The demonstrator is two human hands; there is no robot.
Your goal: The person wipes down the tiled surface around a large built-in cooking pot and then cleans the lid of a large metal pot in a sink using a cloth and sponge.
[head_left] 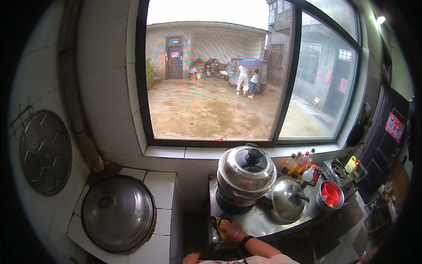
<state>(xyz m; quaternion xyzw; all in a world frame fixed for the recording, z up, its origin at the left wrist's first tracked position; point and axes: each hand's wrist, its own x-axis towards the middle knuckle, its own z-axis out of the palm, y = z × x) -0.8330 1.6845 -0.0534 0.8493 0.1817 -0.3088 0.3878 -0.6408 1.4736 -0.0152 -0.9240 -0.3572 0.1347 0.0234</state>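
My right hand (231, 229) presses on a yellow cloth (222, 231) at the near left corner of a stainless steel counter (260, 224). A bracelet and a black band circle that wrist. Just beyond the hand, a large steamer pot (245, 175) with a glass-centred lid stands on the counter. To its right, a domed steel wok lid (288, 200) with a black handle rests tilted. At the bottom edge of the view, my left hand (192, 258) shows only in part, and its fingers cannot be made out clearly.
A tiled stove (161, 198) at left carries a big metal lid (118, 214). Several bottles (298, 162) stand behind the wok lid. Farther right are a metal pot (329, 195) holding a red plastic scoop and a gas burner (339, 169). Beyond the window, two people (247, 81) share an umbrella.
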